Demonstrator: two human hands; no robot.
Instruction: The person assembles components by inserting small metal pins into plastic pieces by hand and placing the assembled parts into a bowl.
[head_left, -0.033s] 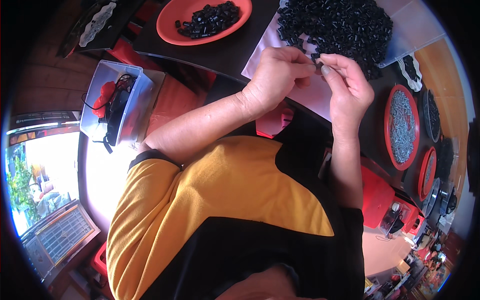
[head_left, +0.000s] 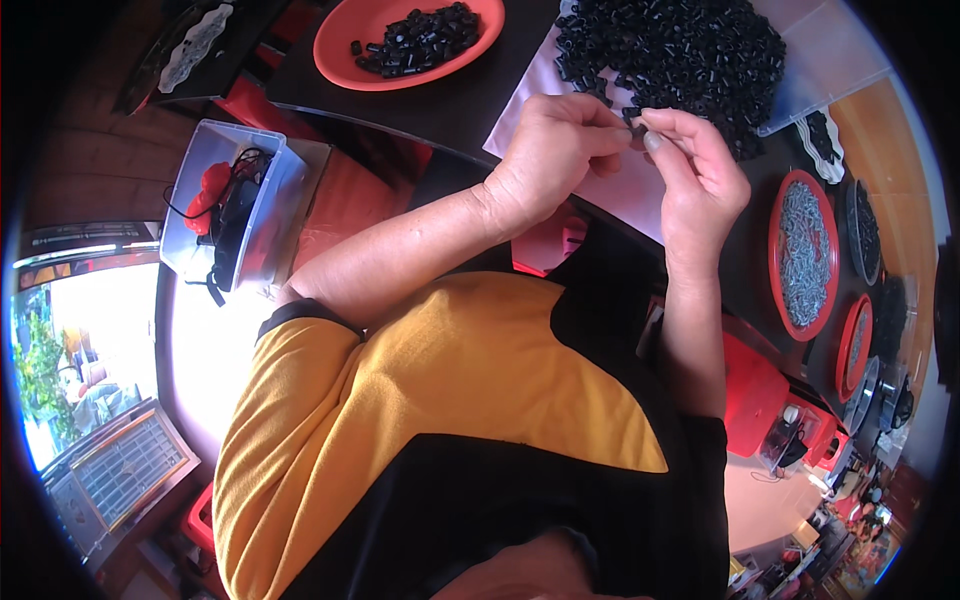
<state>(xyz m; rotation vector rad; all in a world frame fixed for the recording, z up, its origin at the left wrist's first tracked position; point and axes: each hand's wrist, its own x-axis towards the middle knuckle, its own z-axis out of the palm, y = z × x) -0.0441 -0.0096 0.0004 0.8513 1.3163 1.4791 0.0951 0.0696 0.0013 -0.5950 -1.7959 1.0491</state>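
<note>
My left hand (head_left: pixel 556 152) and my right hand (head_left: pixel 702 188) meet fingertip to fingertip at the near edge of a heap of small black plastic parts (head_left: pixel 670 55). Both are closed in a pinch around a small dark piece (head_left: pixel 638 131), mostly covered by the fingers. Its exact shape is too small to make out. The heap lies on a pale cloth (head_left: pixel 622 197) that reaches toward me under my hands.
An orange-red bowl (head_left: pixel 335 58) with more black parts stands at the far left. Rightward are a red tray of metal screws (head_left: pixel 803 260), a smaller red dish (head_left: pixel 853 345) and a clear plastic bin (head_left: pixel 830 70). A translucent box (head_left: pixel 188 245) with cables sits left of my arm.
</note>
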